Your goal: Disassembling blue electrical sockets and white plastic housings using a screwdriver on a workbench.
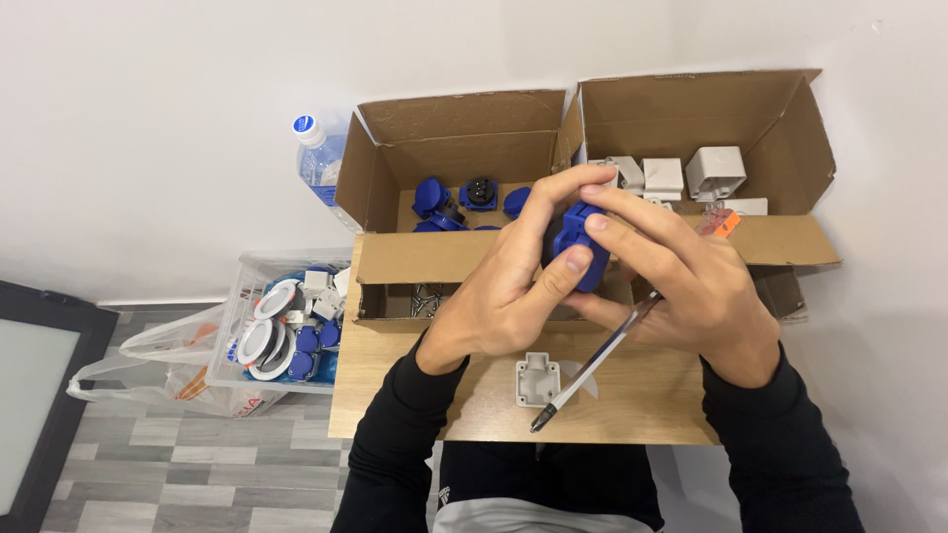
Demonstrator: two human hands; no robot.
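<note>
Both hands meet above the small wooden table (652,400) around a blue plastic socket part (575,242). My left hand (513,286) cups it from the left, thumb on its front. My right hand (681,281) presses on it from the right with the fingertips, and a screwdriver (583,375) with a clear handle and dark tip lies tucked in that palm, pointing down-left. A small grey-white square base (537,381) lies on the table just below the hands.
A cardboard box (449,148) at the back holds more blue parts (464,197); the box to its right (780,118) holds white housings (713,170). Screws (427,299) lie in a low box. On the floor at left stand a clear crate (286,331) and a water bottle (318,153).
</note>
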